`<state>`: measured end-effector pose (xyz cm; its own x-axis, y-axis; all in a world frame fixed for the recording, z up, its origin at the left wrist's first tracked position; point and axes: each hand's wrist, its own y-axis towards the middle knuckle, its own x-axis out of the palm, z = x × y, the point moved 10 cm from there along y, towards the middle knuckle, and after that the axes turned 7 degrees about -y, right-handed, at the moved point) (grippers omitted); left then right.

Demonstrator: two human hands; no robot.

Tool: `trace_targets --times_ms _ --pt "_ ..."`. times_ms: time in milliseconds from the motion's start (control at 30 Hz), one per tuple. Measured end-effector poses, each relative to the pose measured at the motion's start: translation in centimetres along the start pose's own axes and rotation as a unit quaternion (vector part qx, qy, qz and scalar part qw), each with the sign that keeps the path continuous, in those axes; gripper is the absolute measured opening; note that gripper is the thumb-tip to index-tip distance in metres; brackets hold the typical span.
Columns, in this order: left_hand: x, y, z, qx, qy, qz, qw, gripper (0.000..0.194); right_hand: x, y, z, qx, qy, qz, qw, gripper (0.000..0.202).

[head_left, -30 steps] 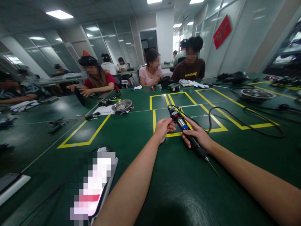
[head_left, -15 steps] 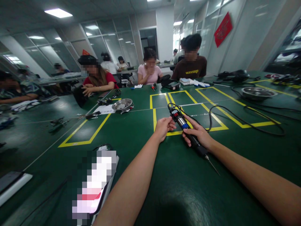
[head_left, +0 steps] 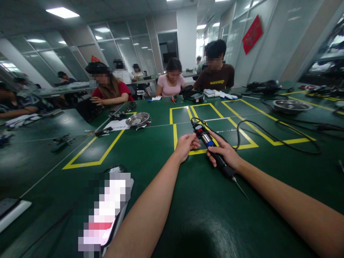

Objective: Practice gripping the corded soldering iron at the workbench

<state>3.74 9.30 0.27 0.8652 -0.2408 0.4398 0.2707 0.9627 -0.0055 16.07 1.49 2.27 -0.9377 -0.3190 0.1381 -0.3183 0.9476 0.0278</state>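
Fingers [head_left: 211,159] of the right hand [head_left: 228,154] clamped round the barrel of the electric screwdriver [head_left: 221,163], and it's held tilted over the bench [head_left: 147,154], thin bit pointing back towards the wearer! The left hand [head_left: 185,147] is curled at the screwdriver's cord end, thumb and forefinger close together; gripping it or just touching, I cannot tell. No real change in either hold since half a second ago. But look beyond the screwdriver: the person in pink [head_left: 170,84] has dropped the hand that was up at the head, and now sits bowed! The whole view has slid a touch, too. Hard to see: the right palm covers part of the barrel, and left of the screwdriver the phone [head_left: 107,211] has its screen pixelated, its near end partly behind the left forearm [head_left: 150,202].
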Motion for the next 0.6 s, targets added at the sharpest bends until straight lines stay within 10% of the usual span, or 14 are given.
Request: trace_targets --times_ms 600 --pt "-0.05 -0.11 0.01 -0.012 -0.054 0.001 0.998 0.019 -0.13 -0.13 0.0 0.008 0.01 0.004 1.0 0.102"
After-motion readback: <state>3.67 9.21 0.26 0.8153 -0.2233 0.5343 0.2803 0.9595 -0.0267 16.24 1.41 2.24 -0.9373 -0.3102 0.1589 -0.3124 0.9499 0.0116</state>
